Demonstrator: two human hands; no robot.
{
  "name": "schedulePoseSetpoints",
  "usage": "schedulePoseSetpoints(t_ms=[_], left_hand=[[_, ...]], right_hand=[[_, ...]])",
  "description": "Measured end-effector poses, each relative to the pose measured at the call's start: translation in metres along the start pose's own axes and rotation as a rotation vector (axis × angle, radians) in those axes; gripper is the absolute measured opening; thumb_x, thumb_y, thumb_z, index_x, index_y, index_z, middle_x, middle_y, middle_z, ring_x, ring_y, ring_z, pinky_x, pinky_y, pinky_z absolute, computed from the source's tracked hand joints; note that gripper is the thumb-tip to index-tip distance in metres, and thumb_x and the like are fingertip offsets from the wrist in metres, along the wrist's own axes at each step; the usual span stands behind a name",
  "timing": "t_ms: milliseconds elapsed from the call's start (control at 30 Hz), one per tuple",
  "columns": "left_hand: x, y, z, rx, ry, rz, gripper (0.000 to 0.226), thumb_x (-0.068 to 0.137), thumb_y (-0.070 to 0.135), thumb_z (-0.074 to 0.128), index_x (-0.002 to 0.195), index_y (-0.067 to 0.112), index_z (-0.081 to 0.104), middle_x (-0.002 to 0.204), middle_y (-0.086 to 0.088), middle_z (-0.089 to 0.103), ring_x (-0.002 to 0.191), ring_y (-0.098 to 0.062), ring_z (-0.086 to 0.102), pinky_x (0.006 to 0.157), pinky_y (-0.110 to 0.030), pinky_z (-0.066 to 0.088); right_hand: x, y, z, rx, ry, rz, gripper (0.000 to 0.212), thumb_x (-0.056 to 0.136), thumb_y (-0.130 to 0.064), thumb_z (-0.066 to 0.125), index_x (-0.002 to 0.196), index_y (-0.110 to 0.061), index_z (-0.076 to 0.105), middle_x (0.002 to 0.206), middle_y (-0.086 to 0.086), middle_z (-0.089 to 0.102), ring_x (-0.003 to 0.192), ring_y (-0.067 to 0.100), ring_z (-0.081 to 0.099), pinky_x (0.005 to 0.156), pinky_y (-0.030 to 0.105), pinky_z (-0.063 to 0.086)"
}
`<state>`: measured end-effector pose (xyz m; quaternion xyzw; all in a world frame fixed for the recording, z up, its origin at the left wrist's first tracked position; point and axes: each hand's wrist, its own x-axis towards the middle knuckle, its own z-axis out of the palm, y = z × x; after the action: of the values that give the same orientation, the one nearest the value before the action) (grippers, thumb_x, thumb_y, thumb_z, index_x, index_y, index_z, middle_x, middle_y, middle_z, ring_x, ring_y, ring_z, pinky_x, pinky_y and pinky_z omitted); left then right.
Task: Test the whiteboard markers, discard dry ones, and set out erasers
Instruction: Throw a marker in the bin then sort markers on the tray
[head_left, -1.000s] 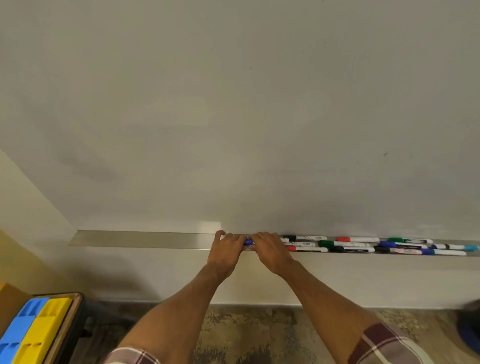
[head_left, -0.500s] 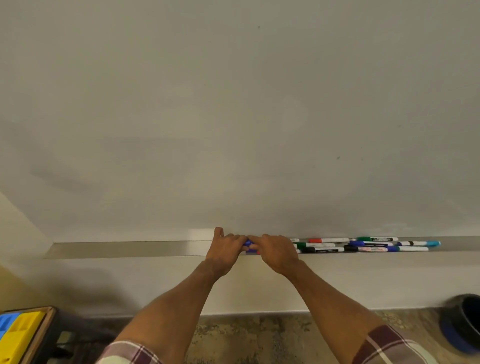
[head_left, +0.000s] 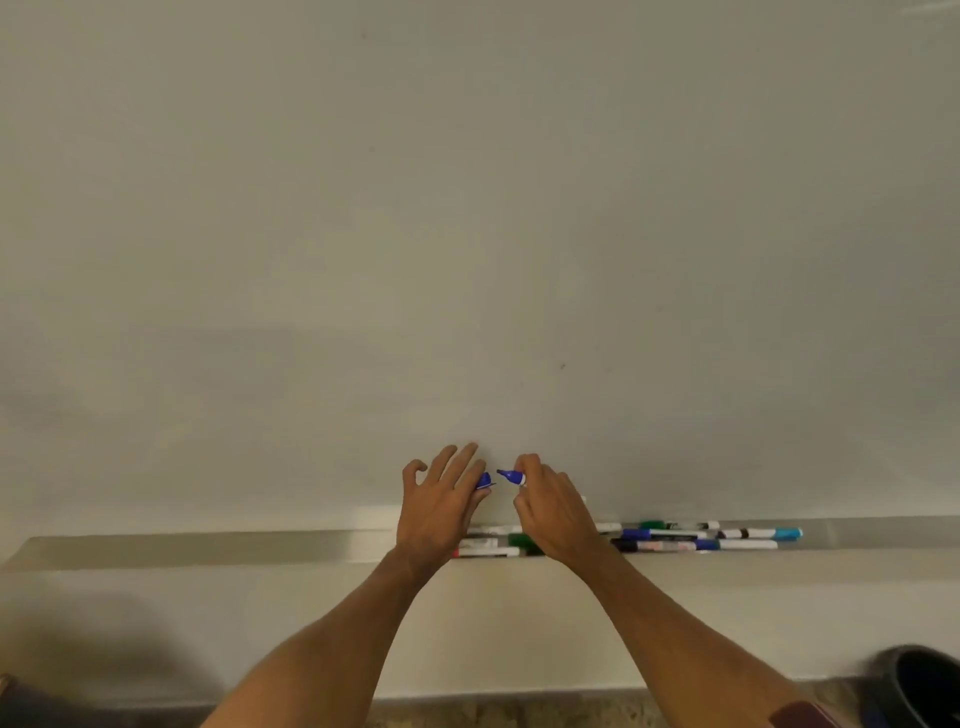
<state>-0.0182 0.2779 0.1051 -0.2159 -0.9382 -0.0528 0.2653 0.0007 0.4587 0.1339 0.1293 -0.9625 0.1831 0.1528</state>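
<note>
The left hand (head_left: 441, 506) pinches a blue cap (head_left: 484, 480); the right hand (head_left: 556, 514) grips the uncapped marker (head_left: 511, 476), its barrel hidden. Both wrists cover part of the other markers (head_left: 670, 534).

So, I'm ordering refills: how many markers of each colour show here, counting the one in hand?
Blue markers: 3 (one uncapped in the right hand, its cap in the left hand; two on the tray)
Green markers: 2
Red markers: 1
Black markers: 1
Light-blue markers: 1
Total: 8 by colour; the hands hide other caps.
</note>
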Motion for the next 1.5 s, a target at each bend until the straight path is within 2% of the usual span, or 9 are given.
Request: schedulePoseSetpoints(t_ms=[133,333,500,633,800,933,1033,1233,1500], left_hand=[[0.051,0.018,-0.026,0.021,0.132,0.016,0.044,0.1,0.043,0.035,0.132,0.021,0.054,0.147,-0.003,0.047,0.134,-0.026,0.039,0.096,-0.046,0.03],[0.144,0.039,-0.089,0.07,0.408,0.093,0.046,0.103,0.04,0.034,0.138,0.017,0.053,0.151,-0.004,0.041,0.139,-0.025,0.035,0.1,-0.046,0.028],[0.227,0.051,-0.162,0.137,0.643,0.151,0.046,0.103,0.041,0.04,0.141,0.017,0.051,0.155,-0.006,0.034,0.145,-0.027,0.027,0.11,-0.05,0.022],[0.284,0.058,-0.219,0.193,0.763,0.187,0.05,0.104,0.045,0.037,0.144,0.017,0.047,0.156,-0.01,0.032,0.145,-0.031,0.026,0.115,-0.053,0.02],[0.328,0.053,-0.251,0.127,0.775,0.276,0.051,0.104,0.038,0.037,0.148,0.01,0.038,0.156,-0.015,0.029,0.146,-0.035,0.02,0.12,-0.051,0.015],[0.341,0.039,-0.25,0.094,0.757,0.315,0.051,0.106,0.034,0.033,0.149,0.007,0.034,0.156,-0.013,0.029,0.147,-0.033,0.018,0.122,-0.046,0.01],[0.344,0.036,-0.246,0.132,0.792,0.333,0.05,0.106,0.033,0.034,0.148,0.008,0.035,0.156,-0.012,0.031,0.146,-0.032,0.021,0.122,-0.045,0.012],[0.347,0.034,-0.242,0.173,0.872,0.344,0.048,0.106,0.032,0.036,0.146,0.007,0.04,0.154,-0.011,0.034,0.145,-0.032,0.025,0.12,-0.045,0.018],[0.348,0.033,-0.239,0.196,0.904,0.353,0.048,0.106,0.031,0.037,0.146,0.006,0.04,0.154,-0.012,0.033,0.145,-0.031,0.025,0.12,-0.045,0.019]], right_hand=[[0.023,0.015,-0.043,0.155,0.235,-0.091,0.027,0.092,-0.008,0.048,0.119,-0.007,0.051,0.101,0.009,0.06,0.078,0.019,0.057,0.074,0.03,0.05],[0.069,0.022,-0.129,0.387,0.505,-0.143,0.04,0.098,-0.018,0.046,0.137,-0.008,0.042,0.124,0.005,0.057,0.106,0.007,0.054,0.085,-0.001,0.035],[0.105,0.022,-0.21,0.482,0.694,-0.232,0.03,0.097,-0.023,0.048,0.122,-0.024,0.032,0.084,0.004,0.059,0.062,0.013,0.059,0.054,0.028,0.052],[0.13,0.022,-0.266,0.387,0.855,-0.335,0.013,0.098,-0.016,0.048,0.108,-0.013,0.055,0.085,0.005,0.056,0.055,0.011,0.056,0.052,0.019,0.047],[0.152,0.032,-0.31,0.305,0.976,-0.377,0.031,0.095,-0.009,0.048,0.125,-0.01,0.057,0.093,0.001,0.059,0.068,0.009,0.053,0.059,0.018,0.048],[0.161,0.035,-0.332,0.181,1.022,-0.393,0.043,0.081,-0.019,0.073,0.119,-0.012,0.055,0.093,0.002,0.059,0.071,0.009,0.049,0.064,0.017,0.046],[0.166,0.03,-0.341,0.208,1.115,-0.467,0.034,0.088,-0.036,0.062,0.108,-0.008,0.062,0.085,0.004,0.058,0.068,0.01,0.051,0.062,0.018,0.047],[0.183,0.027,-0.348,0.425,1.104,-0.388,0.034,0.094,-0.021,0.055,0.125,-0.007,0.049,0.08,0.002,0.062,0.062,0.009,0.059,0.058,0.018,0.05],[0.196,0.029,-0.339,0.383,1.137,-0.414,0.021,0.092,-0.03,0.054,0.097,-0.009,0.053,0.07,0.005,0.056,0.053,0.017,0.055,0.049,0.038,0.051]])
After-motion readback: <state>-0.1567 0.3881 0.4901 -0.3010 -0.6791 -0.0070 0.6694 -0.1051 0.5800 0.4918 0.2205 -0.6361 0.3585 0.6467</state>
